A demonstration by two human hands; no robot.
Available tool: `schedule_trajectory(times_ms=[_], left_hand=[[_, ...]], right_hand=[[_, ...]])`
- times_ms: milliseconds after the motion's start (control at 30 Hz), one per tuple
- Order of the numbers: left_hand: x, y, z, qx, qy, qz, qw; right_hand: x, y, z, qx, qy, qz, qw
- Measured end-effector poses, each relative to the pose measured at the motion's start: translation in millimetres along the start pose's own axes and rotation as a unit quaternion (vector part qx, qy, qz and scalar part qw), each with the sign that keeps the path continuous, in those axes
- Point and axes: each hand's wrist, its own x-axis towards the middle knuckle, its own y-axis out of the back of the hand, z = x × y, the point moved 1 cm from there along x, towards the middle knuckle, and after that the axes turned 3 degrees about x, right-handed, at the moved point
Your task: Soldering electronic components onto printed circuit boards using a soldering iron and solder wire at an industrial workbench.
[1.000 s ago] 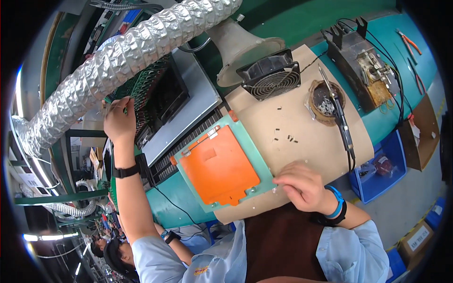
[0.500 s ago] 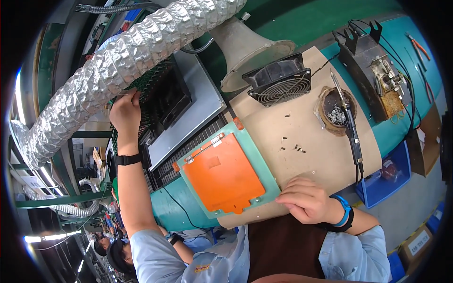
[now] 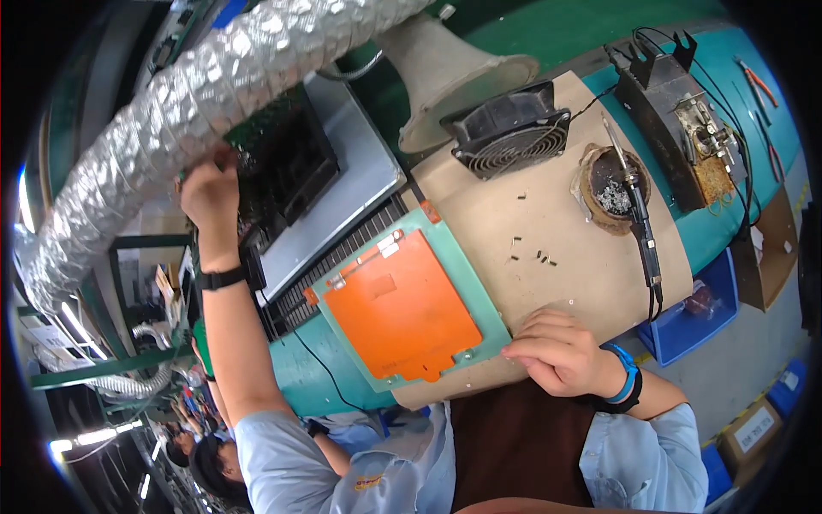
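My left hand [image 3: 210, 193] reaches under the silver duct to a black tray [image 3: 300, 176] of dark green pieces, probably circuit boards. Its fingers are bent together and smeared by motion; what they hold, if anything, cannot be made out. My right hand [image 3: 558, 351] rests on the brown sheet with its fingers curled together and nothing visible in them. Its fingertips lie at the near right corner of a light green frame [image 3: 475, 310]. An orange plate [image 3: 402, 308] with a metal hinge bar covers that frame. Several small black parts [image 3: 541, 256] lie on the brown sheet [image 3: 479, 214] beyond my right hand.
A silver flexible duct [image 3: 197, 111] crosses above my left hand. Farther back stand a funnel hood [image 3: 454, 81] and a black fan [image 3: 509, 133]. At right, a soldering iron [image 3: 638, 214] lies across a round bowl [image 3: 591, 184], near a blue bin [image 3: 698, 317]. Co-workers sit at lower left.
My left hand has shifted slightly left and farther under the duct, and its fingers are more blurred. The whole view has tilted a little. My right hand stays by the frame's corner.
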Motion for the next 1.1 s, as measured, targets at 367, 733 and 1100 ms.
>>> schedule_trajectory(times_ms=[367, 733, 1100], left_hand=[[-14.8, 28.8, 9.5, 0.001, -0.07, 0.16, 0.985], [-155.6, 172.4, 54.9, -0.096, 0.011, 0.002, 0.995], [-246.4, 146.8, 3.7, -0.147, 0.165, -0.065, 0.973]], right_hand=[[4.7, -11.1, -11.6, -0.018, -0.002, -0.038, 0.999], [0.4, -20.0, -15.4, -0.073, -0.033, -0.015, 0.997], [-6.1, -27.5, -12.5, -0.095, -0.065, 0.004, 0.993]])
